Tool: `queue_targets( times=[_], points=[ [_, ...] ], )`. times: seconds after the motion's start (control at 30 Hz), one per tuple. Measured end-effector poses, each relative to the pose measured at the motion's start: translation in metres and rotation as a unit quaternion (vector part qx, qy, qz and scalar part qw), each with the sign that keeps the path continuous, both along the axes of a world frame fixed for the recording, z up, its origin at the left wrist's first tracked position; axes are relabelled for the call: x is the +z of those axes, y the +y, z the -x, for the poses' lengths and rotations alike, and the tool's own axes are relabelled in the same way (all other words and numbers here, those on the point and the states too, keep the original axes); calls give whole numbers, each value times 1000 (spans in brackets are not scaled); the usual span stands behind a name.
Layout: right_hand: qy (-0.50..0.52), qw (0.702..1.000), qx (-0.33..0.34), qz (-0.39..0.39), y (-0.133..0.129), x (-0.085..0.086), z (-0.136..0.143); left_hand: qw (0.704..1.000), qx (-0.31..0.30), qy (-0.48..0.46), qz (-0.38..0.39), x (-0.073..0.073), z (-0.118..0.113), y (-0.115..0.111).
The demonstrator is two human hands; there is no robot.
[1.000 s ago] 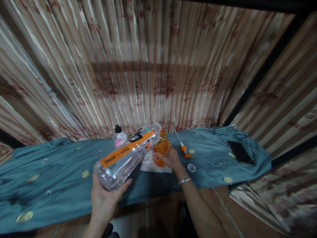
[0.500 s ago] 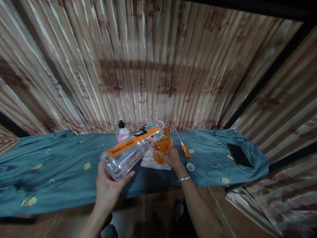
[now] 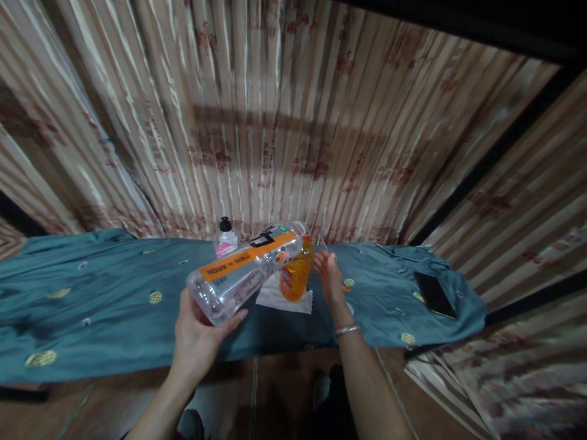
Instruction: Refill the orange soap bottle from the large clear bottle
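A large clear bottle [image 3: 247, 269] with an orange and grey label is tilted, its base gripped by my left hand [image 3: 199, 333]. Its mouth points up to the right, at the top of an orange bottle [image 3: 297, 274]. That orange bottle stands on a folded white cloth [image 3: 284, 302]. Just right of it, my right hand [image 3: 328, 275] is off the bottle, with fingers apart and holding nothing. Behind my right hand, an orange pump head [image 3: 346, 288] with a pale tube is mostly hidden.
A small clear bottle [image 3: 225, 238] with a black cap and pink label stands behind the tilted bottle. A black phone [image 3: 435, 294] lies on the teal cloth [image 3: 114, 305] at the right. A small round lid [image 3: 351, 309] is partly hidden by my right wrist. Curtains hang behind.
My right hand has let go of the orange bottle and moved a little to the right, now covering part of the pump head. The tilted bottle is still held in my left hand.
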State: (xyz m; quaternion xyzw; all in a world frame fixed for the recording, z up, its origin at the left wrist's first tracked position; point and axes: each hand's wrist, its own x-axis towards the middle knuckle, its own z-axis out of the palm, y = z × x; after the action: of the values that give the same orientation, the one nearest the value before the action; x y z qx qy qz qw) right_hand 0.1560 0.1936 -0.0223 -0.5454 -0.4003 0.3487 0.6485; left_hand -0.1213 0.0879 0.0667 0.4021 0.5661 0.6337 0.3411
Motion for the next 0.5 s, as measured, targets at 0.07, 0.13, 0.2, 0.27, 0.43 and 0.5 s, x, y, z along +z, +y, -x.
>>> queue_targets(
  times=[0.07,0.13,0.2,0.27,0.43,0.5],
  points=[
    [48,999,-14,-13,4,0,-6,1000,-1,-10,10,3,-1,0],
    [49,998,-22,-20,4,2,-12,1000,4,-11,14,5,-1,-1],
    [38,999,-28,-23,1,5,-17,1000,6,-9,19,7,-2,-1],
    [24,999,-33,-26,-2,8,-22,1000,7,-7,21,7,-2,-1],
    [-6,999,-36,-28,-1,12,-28,1000,8,-4,8,7,-2,-1],
    [-13,999,-41,-33,0,11,-26,1000,10,-6,10,7,-2,0]
  ],
)
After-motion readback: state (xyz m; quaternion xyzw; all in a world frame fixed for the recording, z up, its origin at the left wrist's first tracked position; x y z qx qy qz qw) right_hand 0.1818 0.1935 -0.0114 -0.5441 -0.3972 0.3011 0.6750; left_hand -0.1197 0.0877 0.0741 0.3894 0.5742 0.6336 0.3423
